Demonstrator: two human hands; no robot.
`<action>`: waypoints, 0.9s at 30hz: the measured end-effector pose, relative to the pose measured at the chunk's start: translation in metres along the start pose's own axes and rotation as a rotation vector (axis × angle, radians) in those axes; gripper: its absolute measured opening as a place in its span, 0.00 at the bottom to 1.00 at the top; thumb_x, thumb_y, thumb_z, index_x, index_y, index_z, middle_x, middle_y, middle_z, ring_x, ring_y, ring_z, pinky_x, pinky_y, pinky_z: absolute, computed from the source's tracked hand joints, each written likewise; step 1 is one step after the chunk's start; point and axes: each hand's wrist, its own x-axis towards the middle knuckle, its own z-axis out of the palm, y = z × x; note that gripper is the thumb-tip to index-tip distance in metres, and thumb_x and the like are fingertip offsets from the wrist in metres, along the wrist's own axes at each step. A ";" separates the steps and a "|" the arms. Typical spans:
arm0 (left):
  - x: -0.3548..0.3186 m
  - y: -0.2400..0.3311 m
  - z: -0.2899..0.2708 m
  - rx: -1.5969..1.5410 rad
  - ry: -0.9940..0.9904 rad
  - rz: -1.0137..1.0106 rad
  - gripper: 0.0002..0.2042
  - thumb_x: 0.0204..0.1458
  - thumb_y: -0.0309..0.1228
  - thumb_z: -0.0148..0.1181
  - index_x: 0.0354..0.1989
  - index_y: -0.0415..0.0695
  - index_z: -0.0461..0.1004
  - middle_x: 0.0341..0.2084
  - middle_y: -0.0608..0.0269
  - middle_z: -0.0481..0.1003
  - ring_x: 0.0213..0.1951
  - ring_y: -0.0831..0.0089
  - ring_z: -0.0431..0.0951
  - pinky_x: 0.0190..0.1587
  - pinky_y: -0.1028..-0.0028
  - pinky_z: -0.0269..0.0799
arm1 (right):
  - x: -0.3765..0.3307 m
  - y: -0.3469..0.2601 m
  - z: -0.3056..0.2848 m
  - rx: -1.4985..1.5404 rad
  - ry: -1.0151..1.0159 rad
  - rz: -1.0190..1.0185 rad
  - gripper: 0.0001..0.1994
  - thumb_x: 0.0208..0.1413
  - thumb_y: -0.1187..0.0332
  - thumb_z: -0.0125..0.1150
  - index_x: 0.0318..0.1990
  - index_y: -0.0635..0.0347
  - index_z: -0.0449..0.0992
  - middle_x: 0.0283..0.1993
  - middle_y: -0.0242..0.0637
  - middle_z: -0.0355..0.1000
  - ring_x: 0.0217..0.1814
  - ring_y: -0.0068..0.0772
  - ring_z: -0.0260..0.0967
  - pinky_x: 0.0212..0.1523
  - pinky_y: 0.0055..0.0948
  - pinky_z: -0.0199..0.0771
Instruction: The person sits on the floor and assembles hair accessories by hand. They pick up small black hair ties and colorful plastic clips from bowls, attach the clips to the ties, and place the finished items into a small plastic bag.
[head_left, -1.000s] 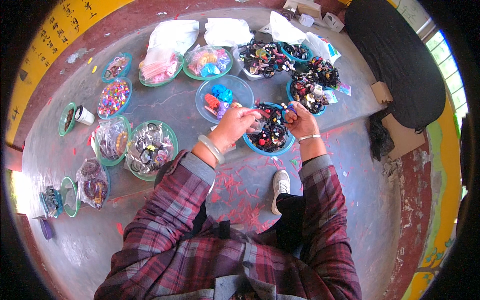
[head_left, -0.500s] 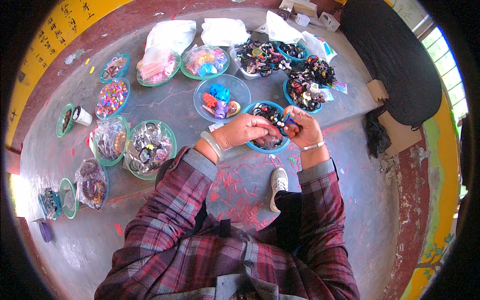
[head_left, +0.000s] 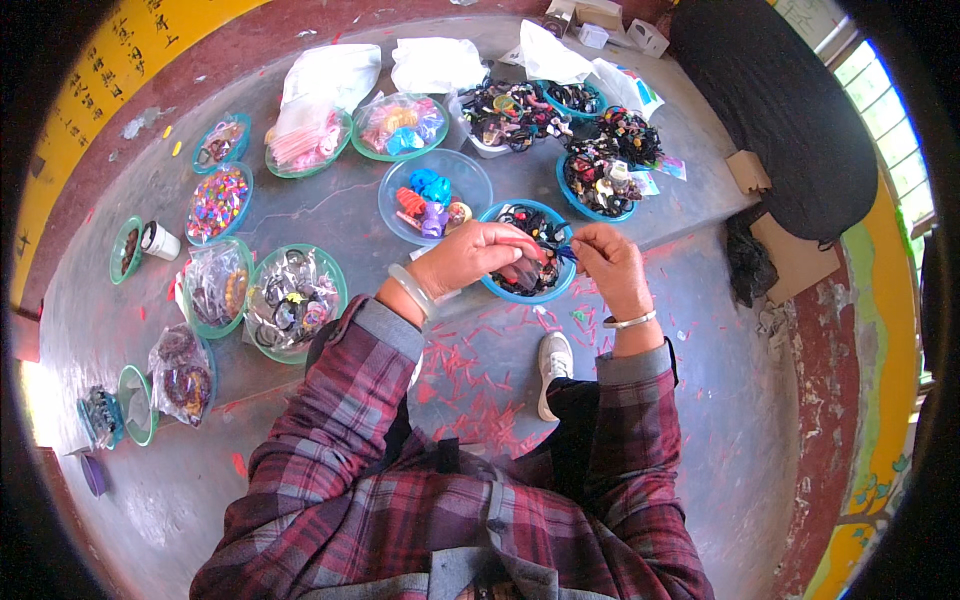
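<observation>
Drawn back from a second ago — left hand (head_left: pixel 478 257) and right hand (head_left: pixel 603 262) now pinched shut on a blue hair tie (head_left: pixel 556 250), above the blue bowl (head_left: pixel 497 290).

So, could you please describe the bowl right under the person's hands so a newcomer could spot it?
On the grey floor, find the clear bowl of bright pieces. Nearer the person sits a blue-rimmed bowl of dark items, the only one beneath both hands.

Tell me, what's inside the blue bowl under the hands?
The blue bowl holds a heap of small dark hair ties and clips. The left hand and right hand cover much of it, so the rest is hidden.
</observation>
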 end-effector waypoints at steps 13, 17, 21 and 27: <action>0.017 -0.035 -0.004 0.145 0.059 -0.083 0.12 0.54 0.27 0.44 0.40 0.36 0.72 0.40 0.62 0.72 0.37 0.74 0.74 0.41 0.76 0.69 | 0.014 0.024 0.001 0.517 0.364 0.225 0.05 0.53 0.68 0.53 0.33 0.59 0.71 0.21 0.29 0.67 0.21 0.21 0.64 0.20 0.20 0.61; 0.033 -0.057 -0.012 -0.062 0.217 -0.049 0.13 0.54 0.28 0.43 0.44 0.36 0.69 0.41 0.62 0.72 0.37 0.76 0.74 0.40 0.79 0.70 | 0.015 0.029 -0.011 0.882 0.298 0.359 0.04 0.54 0.67 0.52 0.32 0.55 0.69 0.22 0.29 0.65 0.22 0.23 0.63 0.22 0.22 0.62; 0.041 -0.047 -0.003 -0.142 0.247 -0.017 0.13 0.56 0.29 0.44 0.46 0.36 0.68 0.40 0.63 0.72 0.40 0.77 0.73 0.40 0.79 0.71 | 0.013 0.027 -0.014 1.031 0.280 0.464 0.04 0.55 0.67 0.51 0.29 0.54 0.67 0.21 0.28 0.63 0.22 0.23 0.62 0.22 0.21 0.61; 0.033 -0.017 0.015 -0.255 0.101 0.026 0.13 0.55 0.29 0.46 0.45 0.37 0.70 0.45 0.59 0.69 0.42 0.73 0.73 0.39 0.77 0.71 | 0.010 0.033 -0.018 0.957 0.177 0.523 0.05 0.54 0.66 0.53 0.33 0.55 0.69 0.22 0.27 0.64 0.24 0.22 0.62 0.21 0.21 0.60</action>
